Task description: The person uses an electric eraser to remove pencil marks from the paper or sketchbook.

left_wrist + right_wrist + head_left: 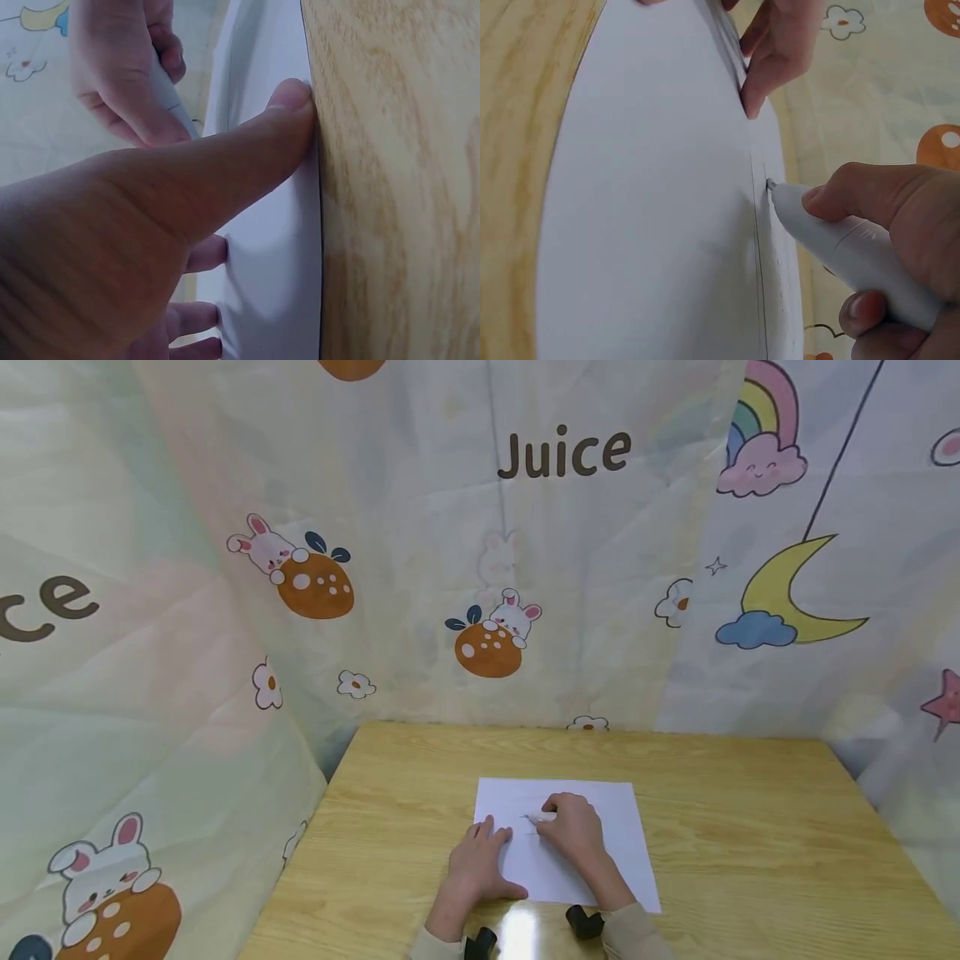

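A white sheet of paper point(618, 864) lies on the wooden table, with thin dark lines on it. My left hand point(480, 860) rests on the sheet's left part, fingers spread, the thumb point(281, 120) near the sheet's front edge. In my right hand point(577, 831) a thick white pen point(832, 236) with a small metal tip is pinched between thumb and fingers. Its tip touches the paper by the thin lines in the right wrist view, to the right of my left fingertips. The pen's rear end is hidden in the hand.
The wooden table point(750, 827) stretches out on both sides of the sheet. A printed cloth point(405, 635) with rabbits and oranges hangs behind it and at the sides. Black devices point(585, 922) sit at both wrists.
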Demonstrator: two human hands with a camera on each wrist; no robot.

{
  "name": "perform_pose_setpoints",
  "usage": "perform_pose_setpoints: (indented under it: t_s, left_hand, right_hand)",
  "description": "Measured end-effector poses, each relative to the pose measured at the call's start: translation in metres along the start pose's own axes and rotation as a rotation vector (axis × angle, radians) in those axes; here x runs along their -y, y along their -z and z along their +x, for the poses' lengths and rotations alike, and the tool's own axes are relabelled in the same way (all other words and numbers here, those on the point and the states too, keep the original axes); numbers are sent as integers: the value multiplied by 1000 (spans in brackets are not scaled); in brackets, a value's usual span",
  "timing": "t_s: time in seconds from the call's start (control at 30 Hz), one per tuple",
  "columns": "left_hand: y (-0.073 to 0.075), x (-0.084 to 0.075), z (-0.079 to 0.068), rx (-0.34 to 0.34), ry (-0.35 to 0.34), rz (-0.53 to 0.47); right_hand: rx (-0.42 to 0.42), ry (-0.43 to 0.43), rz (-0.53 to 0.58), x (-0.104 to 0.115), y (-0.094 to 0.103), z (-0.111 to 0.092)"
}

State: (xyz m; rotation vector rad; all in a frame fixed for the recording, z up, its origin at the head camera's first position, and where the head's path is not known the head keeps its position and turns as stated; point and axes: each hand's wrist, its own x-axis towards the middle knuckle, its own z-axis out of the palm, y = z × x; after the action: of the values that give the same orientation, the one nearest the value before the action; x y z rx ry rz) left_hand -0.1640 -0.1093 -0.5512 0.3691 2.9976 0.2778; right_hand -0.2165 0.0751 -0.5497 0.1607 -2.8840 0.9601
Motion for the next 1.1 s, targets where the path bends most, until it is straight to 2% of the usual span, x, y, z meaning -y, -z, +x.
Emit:
perform_pose_setpoints:
  t_s: [0.1,0.37,0.53,0.67,0.83,0.93,1.1]
  left_hand:
    - [0,1,-2,5,7,1]
    - [3,1,5,-10,-2,10]
    - [4,0,2,27,13,-1]
    - [5,0,2,13,7,5]
    - [6,0,2,6,-3,16]
    - [5,1,3,-4,-2,25]
    - [3,2,3,30,0,25]
  right_hand:
    - [15,-2,2,1,1,-3]
    - [-4,15,6,3,3,4]
    - [30,-5,6,5,1,0]
    - [2,7,-10,5,1,1]
    - [-4,-31,-7,4,2,0]
    - [-19,-13,5,4,2,1]
    - [-14,-32,-10,4,3,-2]
